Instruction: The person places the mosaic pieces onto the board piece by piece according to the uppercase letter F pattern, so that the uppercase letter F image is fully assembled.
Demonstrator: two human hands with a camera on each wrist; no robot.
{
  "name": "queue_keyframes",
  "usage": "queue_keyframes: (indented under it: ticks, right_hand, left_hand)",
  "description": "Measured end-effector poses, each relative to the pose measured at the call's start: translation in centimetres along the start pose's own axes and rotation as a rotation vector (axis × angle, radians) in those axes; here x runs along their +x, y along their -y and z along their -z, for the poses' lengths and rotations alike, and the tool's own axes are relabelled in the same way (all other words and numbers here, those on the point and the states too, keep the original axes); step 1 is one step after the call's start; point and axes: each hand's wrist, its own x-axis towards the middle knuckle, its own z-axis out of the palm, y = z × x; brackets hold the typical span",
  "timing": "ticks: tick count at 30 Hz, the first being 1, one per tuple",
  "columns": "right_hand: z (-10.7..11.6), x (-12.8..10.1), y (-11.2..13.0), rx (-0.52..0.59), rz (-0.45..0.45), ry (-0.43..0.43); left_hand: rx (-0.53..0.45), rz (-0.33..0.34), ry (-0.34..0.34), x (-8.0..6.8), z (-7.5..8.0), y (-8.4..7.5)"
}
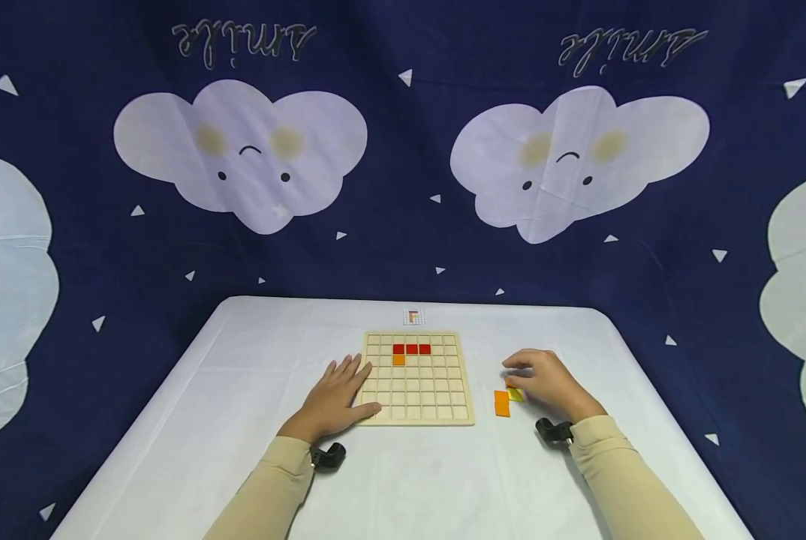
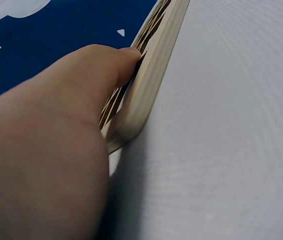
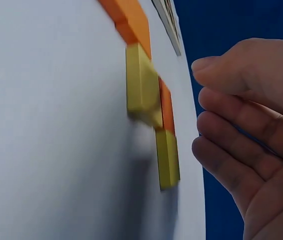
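A square wooden grid board (image 1: 437, 386) lies in the middle of the table in the head view. Three red tiles (image 1: 412, 349) form a row near its far edge, with one orange tile (image 1: 399, 361) below the leftmost. My left hand (image 1: 332, 397) rests spread over the board's left edge, its thumb (image 2: 116, 60) on the near corner. To the right of the board, my right hand (image 1: 548, 382) hovers by loose orange tiles (image 1: 502, 403) and yellow tiles (image 3: 141, 85). Its fingers are loosely bent, and nothing shows between thumb and fingertips in the right wrist view.
Beyond the board lies a small card (image 1: 413, 317) with a coloured F-shaped pattern on a grid. A white cloth covers the table (image 1: 241, 390). Behind its far edge hangs a dark blue curtain (image 1: 403, 165) with clouds and triangles.
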Motion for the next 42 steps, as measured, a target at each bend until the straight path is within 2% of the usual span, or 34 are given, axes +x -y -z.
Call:
queue_keyframes:
  ticks: [17,27,37,42]
  right_hand:
    - [0.8,-1.2,-1.1,-0.025,-0.074,0.058]
    - [0.4,-1.1,-1.1,-0.066,-0.030,0.076]
    - [0.3,-0.8,-1.0,-0.114,-0.008,0.097]
    - [0.1,-0.7,-1.0,-0.130,0.013,0.087]
  left_hand:
    - [-0.003,0.006,0.007,0.2,0.5,-0.1]
    - [-0.021,-0.019,-0.028,0.0,0.1,-0.1]
    - [0.016,0.021,0.033,0.0,0.1,0.0]
    - [0.012,0.014,0.018,0.0,0.1,-0.1]
